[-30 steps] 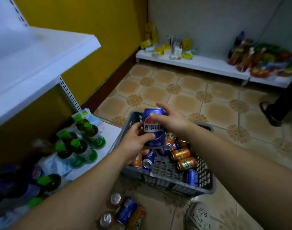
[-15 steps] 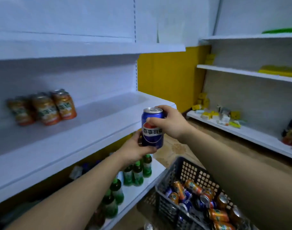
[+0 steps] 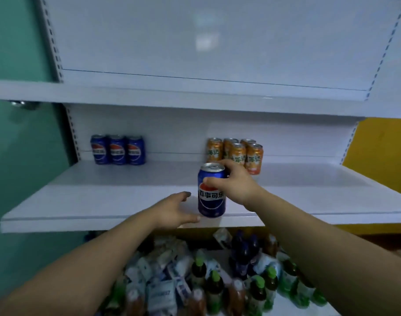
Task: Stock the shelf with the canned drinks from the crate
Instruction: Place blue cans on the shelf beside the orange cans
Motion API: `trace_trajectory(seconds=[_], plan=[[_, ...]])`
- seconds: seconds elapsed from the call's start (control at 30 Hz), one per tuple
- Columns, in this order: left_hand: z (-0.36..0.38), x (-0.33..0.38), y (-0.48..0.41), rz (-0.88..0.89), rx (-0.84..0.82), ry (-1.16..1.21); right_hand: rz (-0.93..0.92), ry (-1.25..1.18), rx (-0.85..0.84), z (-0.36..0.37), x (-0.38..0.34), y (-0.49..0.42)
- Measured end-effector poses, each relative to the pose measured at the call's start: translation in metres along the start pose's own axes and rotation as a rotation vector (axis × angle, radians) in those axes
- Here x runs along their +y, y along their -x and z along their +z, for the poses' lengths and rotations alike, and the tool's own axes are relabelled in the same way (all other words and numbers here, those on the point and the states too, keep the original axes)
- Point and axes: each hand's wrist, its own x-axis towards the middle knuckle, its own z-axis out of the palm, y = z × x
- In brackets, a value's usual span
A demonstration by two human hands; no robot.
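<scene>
- Blue Pepsi can (image 3: 211, 190), label reading 百事可乐, upright at the front edge of the white shelf (image 3: 99, 201).
- Right hand (image 3: 231, 185) grips it near the top; left hand (image 3: 174, 209) spread loose just beside its base.

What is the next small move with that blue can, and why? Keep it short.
Probably carry the blue can, gripped by the right hand, back-left to the three blue cans: it is at the front edge of the shelf, away from its kind.
</scene>
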Motion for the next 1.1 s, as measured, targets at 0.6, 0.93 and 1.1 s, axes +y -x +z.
trace_trajectory(seconds=[0.6,0.93,1.1], plan=[[-0.086,-0.156,-0.009,-0.503,0.157,-0.482,-0.029,0.025,-0.325,0.124,0.010,-0.120],[-0.082,-0.165,-0.012,-0.508,0.194,-0.505,-0.104,0.093,-0.047,0.183,0.032,-0.203],[-0.080,-0.165,-0.013,-0.509,0.209,-0.497,-0.080,0.046,-0.011,0.199,0.039,-0.242]])
